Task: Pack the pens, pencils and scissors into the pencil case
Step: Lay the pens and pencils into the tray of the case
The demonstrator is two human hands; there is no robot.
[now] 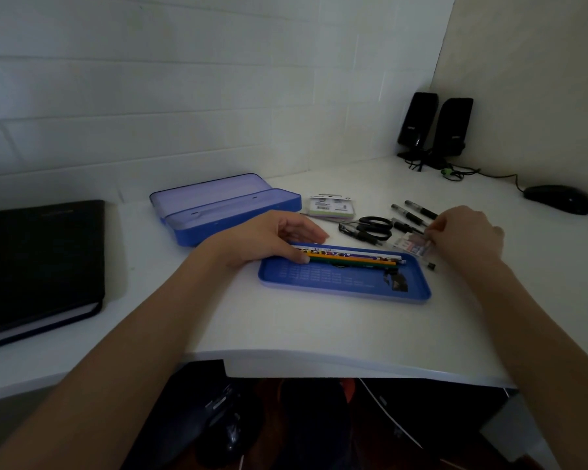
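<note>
Left hand (279,239): my grip lies slack on the pencils (350,258) in the blue tray (347,286)
Right hand (465,232): my grip pinches a clear packet (409,246)
Scissors (375,225), pens (411,215): on the desk (286,327)
Pencil case (224,208): lid up, behind the tray

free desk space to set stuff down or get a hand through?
Bare: the desk front strip between blue tray and near edge; also between black folder and open case. Crowded: scissors and pens clustered by the right hand.

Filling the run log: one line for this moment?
left hand: on pencils in blue tray | right hand: reaching black pens | black scissors: unpacked
</note>
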